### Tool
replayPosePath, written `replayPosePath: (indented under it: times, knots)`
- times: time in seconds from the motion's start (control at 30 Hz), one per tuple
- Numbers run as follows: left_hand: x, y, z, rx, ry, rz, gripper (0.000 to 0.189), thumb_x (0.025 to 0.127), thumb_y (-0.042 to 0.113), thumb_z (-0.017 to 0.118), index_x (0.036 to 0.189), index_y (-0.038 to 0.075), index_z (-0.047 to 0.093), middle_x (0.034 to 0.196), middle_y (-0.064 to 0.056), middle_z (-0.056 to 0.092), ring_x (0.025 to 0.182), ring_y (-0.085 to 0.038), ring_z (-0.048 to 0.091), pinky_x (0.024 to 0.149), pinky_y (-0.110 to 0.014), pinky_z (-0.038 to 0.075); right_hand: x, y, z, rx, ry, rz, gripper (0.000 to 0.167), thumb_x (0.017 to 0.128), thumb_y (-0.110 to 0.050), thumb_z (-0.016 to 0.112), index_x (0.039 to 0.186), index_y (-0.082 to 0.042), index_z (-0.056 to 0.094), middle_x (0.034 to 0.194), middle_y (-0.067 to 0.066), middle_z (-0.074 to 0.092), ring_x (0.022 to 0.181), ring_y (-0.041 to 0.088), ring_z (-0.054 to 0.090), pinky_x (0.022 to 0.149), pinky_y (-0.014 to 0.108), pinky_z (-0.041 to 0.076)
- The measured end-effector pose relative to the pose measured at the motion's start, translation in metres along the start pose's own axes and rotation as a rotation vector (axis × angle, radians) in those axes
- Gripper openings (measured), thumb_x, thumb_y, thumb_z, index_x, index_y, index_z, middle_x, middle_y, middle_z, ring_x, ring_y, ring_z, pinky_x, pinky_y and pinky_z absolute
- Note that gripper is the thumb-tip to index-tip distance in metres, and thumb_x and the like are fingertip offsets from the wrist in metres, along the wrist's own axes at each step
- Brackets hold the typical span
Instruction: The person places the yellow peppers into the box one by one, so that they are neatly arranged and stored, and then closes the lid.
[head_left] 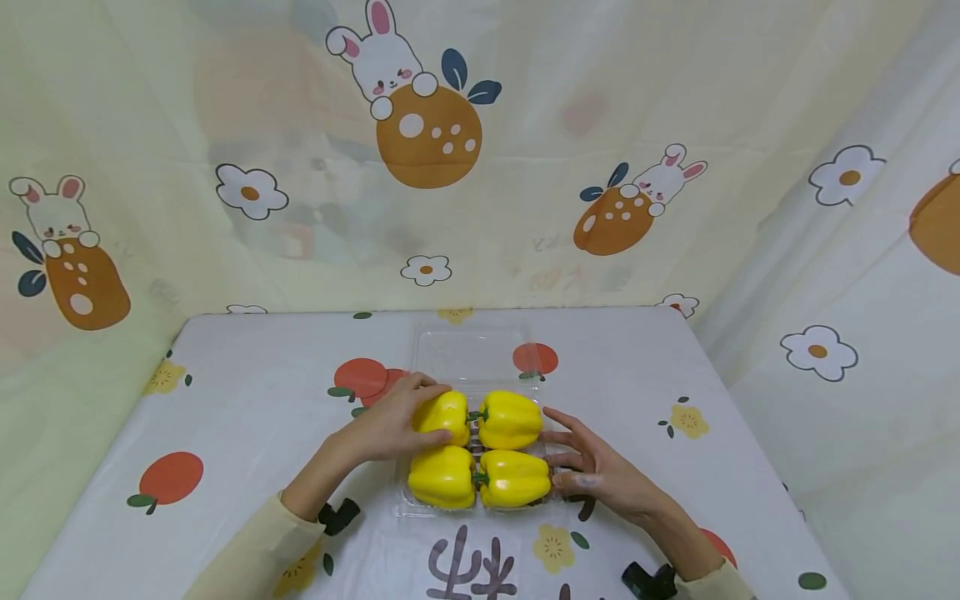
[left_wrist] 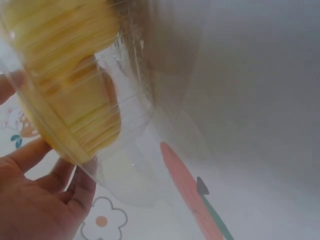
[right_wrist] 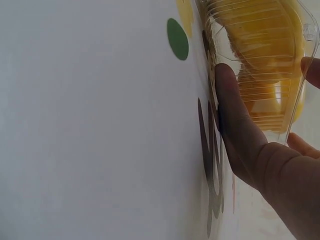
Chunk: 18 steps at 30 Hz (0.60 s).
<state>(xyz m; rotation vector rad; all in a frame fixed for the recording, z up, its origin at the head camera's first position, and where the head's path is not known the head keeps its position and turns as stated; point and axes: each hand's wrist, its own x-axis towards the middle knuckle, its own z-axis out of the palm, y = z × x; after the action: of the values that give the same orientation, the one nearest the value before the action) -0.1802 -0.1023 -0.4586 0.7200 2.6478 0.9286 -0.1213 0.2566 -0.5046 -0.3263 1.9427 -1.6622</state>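
Several yellow bell peppers lie in two rows in a clear plastic clamshell box (head_left: 405, 505), their green stems facing inward. My left hand (head_left: 393, 421) holds the far-left bell pepper (head_left: 447, 414), fingers over its far side and thumb on its near side. The left wrist view shows this hand (left_wrist: 45, 190) beside the ribbed clear wall with yellow behind it. Along the box's right side, my right hand (head_left: 600, 467) rests with fingers spread and fairly straight, beside the near-right bell pepper (head_left: 516, 478). In the right wrist view its thumb (right_wrist: 240, 122) lies against the outer wall.
The box's clear lid (head_left: 472, 354) lies folded back toward the rear of the table. A white cloth (head_left: 247, 392) printed with fruit and flowers covers the table. Patterned curtains (head_left: 517, 225) hang behind and at both sides. Dark wrist devices (head_left: 651, 581) show at both sleeves.
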Motion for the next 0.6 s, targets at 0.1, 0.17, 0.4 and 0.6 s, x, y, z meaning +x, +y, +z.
replayPosePath:
  times: [0.1, 0.17, 0.4, 0.6]
  knots:
    - [0.0012, 0.0006, 0.0031, 0.021, 0.018, 0.012, 0.070, 0.091, 0.039, 0.080, 0.152, 0.014, 0.058, 0.143, -0.008, 0.055, 0.129, -0.025, 0.051, 0.107, -0.048, 0.057, -0.0001, 0.0002, 0.0000, 0.002, -0.001, 0.001, 0.094, 0.100, -0.019, 0.070, 0.171, -0.027, 0.009, 0.171, 0.030, 0.023, 0.139, 0.039, 0.057, 0.106, 0.047, 0.059]
    - [0.0018, 0.0007, 0.0056, 0.040, 0.029, 0.014, 0.069, 0.090, 0.038, 0.079, 0.152, 0.014, 0.058, 0.142, -0.009, 0.055, 0.128, -0.025, 0.050, 0.107, -0.048, 0.056, 0.0000, 0.0004, -0.0001, 0.003, -0.001, 0.000, 0.094, 0.100, -0.020, 0.070, 0.171, -0.028, 0.010, 0.171, 0.030, 0.023, 0.138, 0.039, 0.057, 0.106, 0.048, 0.059]
    - [0.0024, 0.0026, 0.0091, 0.053, 0.050, 0.007, 0.068, 0.090, 0.036, 0.078, 0.150, 0.014, 0.059, 0.137, -0.009, 0.054, 0.123, -0.025, 0.049, 0.104, -0.046, 0.056, 0.0007, 0.0023, -0.0008, 0.005, -0.008, -0.012, 0.094, 0.100, -0.018, 0.070, 0.171, -0.027, 0.009, 0.171, 0.030, 0.023, 0.138, 0.038, 0.057, 0.106, 0.046, 0.059]
    - [0.0019, 0.0034, 0.0090, 0.062, 0.046, 0.014, 0.068, 0.090, 0.037, 0.078, 0.151, 0.014, 0.059, 0.137, -0.009, 0.054, 0.126, -0.026, 0.047, 0.106, -0.046, 0.054, 0.0004, 0.0020, -0.0010, -0.008, -0.009, -0.019, 0.094, 0.100, -0.018, 0.070, 0.171, -0.027, 0.009, 0.170, 0.031, 0.024, 0.138, 0.039, 0.057, 0.106, 0.046, 0.060]
